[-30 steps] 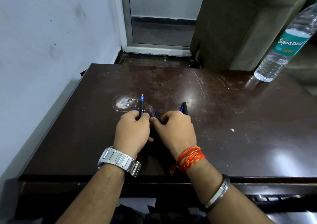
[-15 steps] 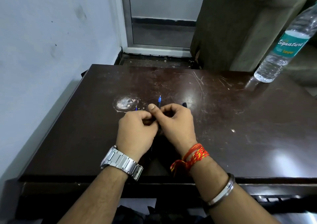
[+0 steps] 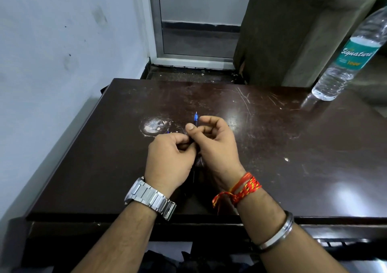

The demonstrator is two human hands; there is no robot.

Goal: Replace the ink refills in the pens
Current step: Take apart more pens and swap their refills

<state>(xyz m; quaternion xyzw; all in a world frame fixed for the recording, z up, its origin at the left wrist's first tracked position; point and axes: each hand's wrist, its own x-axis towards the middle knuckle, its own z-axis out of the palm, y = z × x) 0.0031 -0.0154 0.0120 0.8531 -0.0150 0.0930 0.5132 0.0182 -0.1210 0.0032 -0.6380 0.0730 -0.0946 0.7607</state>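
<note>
Both hands meet over the middle of the dark wooden table (image 3: 293, 147). A blue-tipped pen (image 3: 196, 118) points away from me, its tip sticking out above my fingers. My right hand (image 3: 217, 145) pinches the pen near its tip between thumb and fingers. My left hand (image 3: 170, 160) closes around the lower part of the same pen; the barrel is mostly hidden by my fingers. A small blue bit of another pen (image 3: 168, 132) peeks out just beyond my left knuckles. Other pens are hidden under my hands.
A clear water bottle (image 3: 347, 63) with a teal label stands at the table's far right corner. A white wall runs along the left. Beyond the table are a door frame (image 3: 155, 21) and a grey-brown upholstered piece (image 3: 293, 32). A round white stain (image 3: 154, 125) marks the tabletop.
A second ago the hands were flat on the table with the pen in my left hand. They have since come together and lifted, and my right hand now grips the pen's tip end.
</note>
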